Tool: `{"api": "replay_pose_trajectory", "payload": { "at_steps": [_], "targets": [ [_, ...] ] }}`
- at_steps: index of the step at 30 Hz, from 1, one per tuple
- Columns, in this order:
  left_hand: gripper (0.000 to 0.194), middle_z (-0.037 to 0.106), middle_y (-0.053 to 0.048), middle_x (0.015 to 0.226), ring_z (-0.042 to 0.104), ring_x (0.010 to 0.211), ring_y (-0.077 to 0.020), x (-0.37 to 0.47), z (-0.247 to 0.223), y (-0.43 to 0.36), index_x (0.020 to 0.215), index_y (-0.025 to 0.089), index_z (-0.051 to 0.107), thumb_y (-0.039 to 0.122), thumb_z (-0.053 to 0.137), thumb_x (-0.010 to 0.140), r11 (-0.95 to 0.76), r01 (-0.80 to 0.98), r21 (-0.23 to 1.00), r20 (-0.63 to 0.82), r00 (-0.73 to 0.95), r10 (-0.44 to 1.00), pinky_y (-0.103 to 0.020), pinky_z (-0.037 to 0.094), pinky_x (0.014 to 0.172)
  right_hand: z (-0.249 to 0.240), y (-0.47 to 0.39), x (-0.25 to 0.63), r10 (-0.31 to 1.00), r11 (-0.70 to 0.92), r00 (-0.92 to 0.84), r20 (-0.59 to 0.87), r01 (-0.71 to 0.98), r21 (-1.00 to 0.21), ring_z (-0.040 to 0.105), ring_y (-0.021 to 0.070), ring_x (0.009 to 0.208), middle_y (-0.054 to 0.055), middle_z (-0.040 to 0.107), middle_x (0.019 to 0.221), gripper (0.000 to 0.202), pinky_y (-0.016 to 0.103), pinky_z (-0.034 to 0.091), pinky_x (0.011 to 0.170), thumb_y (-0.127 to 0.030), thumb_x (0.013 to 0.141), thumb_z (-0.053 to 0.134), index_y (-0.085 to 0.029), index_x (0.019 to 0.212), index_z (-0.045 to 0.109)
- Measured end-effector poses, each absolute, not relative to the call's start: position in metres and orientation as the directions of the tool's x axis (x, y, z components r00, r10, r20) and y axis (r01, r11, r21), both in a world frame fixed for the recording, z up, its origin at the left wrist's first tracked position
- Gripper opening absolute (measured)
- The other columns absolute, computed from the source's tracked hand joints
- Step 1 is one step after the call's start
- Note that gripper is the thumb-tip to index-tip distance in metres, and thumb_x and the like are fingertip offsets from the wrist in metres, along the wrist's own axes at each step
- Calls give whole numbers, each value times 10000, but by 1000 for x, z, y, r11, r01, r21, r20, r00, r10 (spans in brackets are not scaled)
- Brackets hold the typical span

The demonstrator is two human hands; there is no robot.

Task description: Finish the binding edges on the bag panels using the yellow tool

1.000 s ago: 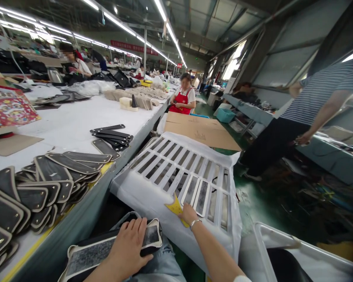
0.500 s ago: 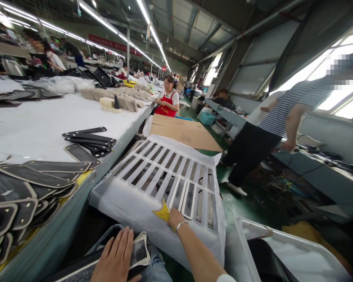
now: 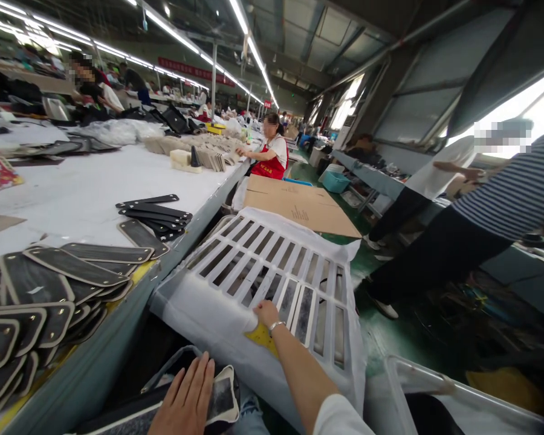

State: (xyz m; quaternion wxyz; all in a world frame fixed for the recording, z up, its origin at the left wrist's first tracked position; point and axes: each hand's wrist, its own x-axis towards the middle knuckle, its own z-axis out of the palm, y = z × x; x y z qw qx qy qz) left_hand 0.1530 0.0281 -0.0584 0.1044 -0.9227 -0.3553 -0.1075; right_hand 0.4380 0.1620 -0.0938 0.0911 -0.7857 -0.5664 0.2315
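The white slotted stencil board (image 3: pixel 272 266), draped over with thin white sheeting, is the landmark here: it leans from the edge of the long white counter (image 3: pixel 72 193) down toward the person's lap. Its near end seems to rest on little, so a firm push could, I judge, tip or slide it toward the green floor (image 3: pixel 381 284) beyond its far side. The loose sheeting could also wrinkle under a dragged tool and shift against the slots.

The right hand (image 3: pixel 266 314) lies on the near edge of the board, arm stretched forward with the wrist, wearing a thin bracelet, bent slightly. Its fingers are curled over a flat yellow scraper card (image 3: pixel 259 336) that peeks out beneath the wrist; whether the card is pinched or merely pressed flat I cannot tell. If pressed only, it could slip into one of the open slots.

Nearer than the board, on the lap, the left hand (image 3: pixel 188 399) lies flat with fingers spread and extended, palm down on a dark padded panel with pale cream trim (image 3: pixel 220 399). It grips nothing, it only weighs the piece down, so the panel could slide off the knee if that hand lifts.

Left of the board, stacked dark trimmed panels (image 3: pixel 40 302) overhang the counter edge and look liable to be knocked off by an elbow.
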Motion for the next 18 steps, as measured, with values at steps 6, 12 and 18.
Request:
{"api": "replay_pose_trajectory", "payload": {
  "at_steps": [6, 12, 18],
  "targets": [
    [1030, 184, -197, 1511, 254, 1380, -395, 159, -11, 34, 1440, 74, 314, 553, 707, 617, -571, 753, 328, -259, 652, 712, -530, 264, 1116, -42, 124, 451, 979, -203, 154, -135, 643, -738, 462, 112, 633, -17, 522, 627, 229, 239, 368, 620, -317, 817, 569, -162, 649, 553],
    [895, 372, -172, 1472, 377, 1343, -273, 153, 35, 88, 1484, 136, 204, 569, 568, 790, -82, 425, 902, -312, 770, 556, -429, 287, 1118, 47, 85, 435, 988, -149, -7, -155, 217, -965, 328, 75, 460, -60, 412, 515, 376, 219, 272, 464, -533, 720, 620, -169, 681, 536],
    [559, 691, -131, 988, 641, 923, -247, 197, 76, 104, 1016, 89, 627, 594, 463, 841, 208, 168, 964, -240, 885, 399, -356, 493, 837, 81, 87, 373, 990, -140, -25, -138, -69, -988, 328, 66, 481, -62, 422, 530, 348, 214, 259, 477, -450, 689, 716, -155, 651, 535]
  ]
}}
